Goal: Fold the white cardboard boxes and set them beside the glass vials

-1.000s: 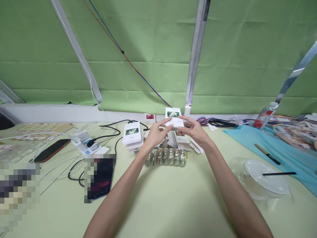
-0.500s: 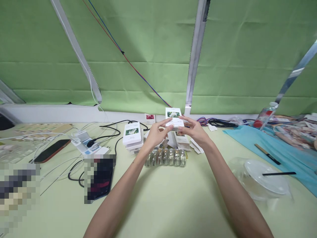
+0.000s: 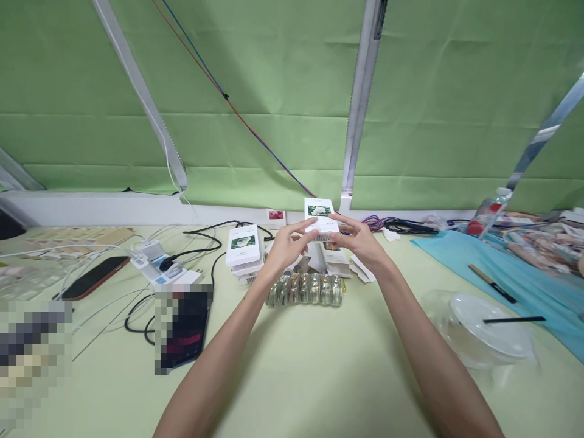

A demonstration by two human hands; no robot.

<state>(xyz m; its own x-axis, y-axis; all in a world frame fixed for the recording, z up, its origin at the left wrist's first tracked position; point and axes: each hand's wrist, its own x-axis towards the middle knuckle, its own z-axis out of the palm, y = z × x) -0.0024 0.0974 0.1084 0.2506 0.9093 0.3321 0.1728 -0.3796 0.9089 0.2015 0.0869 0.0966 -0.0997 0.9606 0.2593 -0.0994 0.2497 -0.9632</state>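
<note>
Between my left hand [image 3: 291, 244] and my right hand [image 3: 359, 238] is a small white box [image 3: 319, 210] with a white flower picture on its face and a barcode on its near end. Both hands are closed on its sides, thumbs at the near end. Below them lies a row of several small clear packets or bottles [image 3: 314, 289] with shiny contents; their exact kind is hard to tell. Behind the row, under my hands, sit more white boxes [image 3: 337, 266], partly hidden. Left of my left hand stands a stack of similar flower-printed boxes [image 3: 244, 246].
At left lie a phone [image 3: 187, 334], another dark phone [image 3: 98, 277] and a white power strip [image 3: 159, 267] with cables. At right are a bagged bowl with a white lid [image 3: 490, 322], a knife [image 3: 493, 283] on blue cloth [image 3: 456, 250] and a bottle [image 3: 489, 213]. A green curtain [image 3: 274, 91] hangs behind.
</note>
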